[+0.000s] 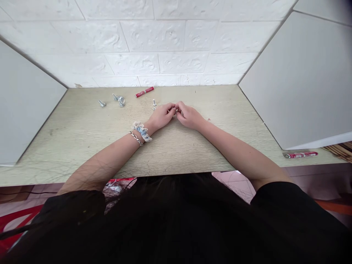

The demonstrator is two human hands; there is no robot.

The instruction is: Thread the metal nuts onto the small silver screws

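Note:
Over the middle of the table, my left hand [163,116] and my right hand [189,116] meet fingertip to fingertip. Both are closed in a pinch around a small metal piece [175,111], mostly covered by the fingers, so its exact kind is unclear. Just left of my left hand, a bolt [154,103] stands on its head, with a small nut [154,109] in front of it. Farther left are several more bolts: one lone bolt [102,103] and a small cluster [120,99].
A red pen-like tube [144,92] lies near the white brick wall [170,36]. Another red tube [300,155] rests at the table's right front edge, near brown sticks [339,151]. Grey-white panels [24,102] [305,80] close in the wooden table [170,154] on both sides.

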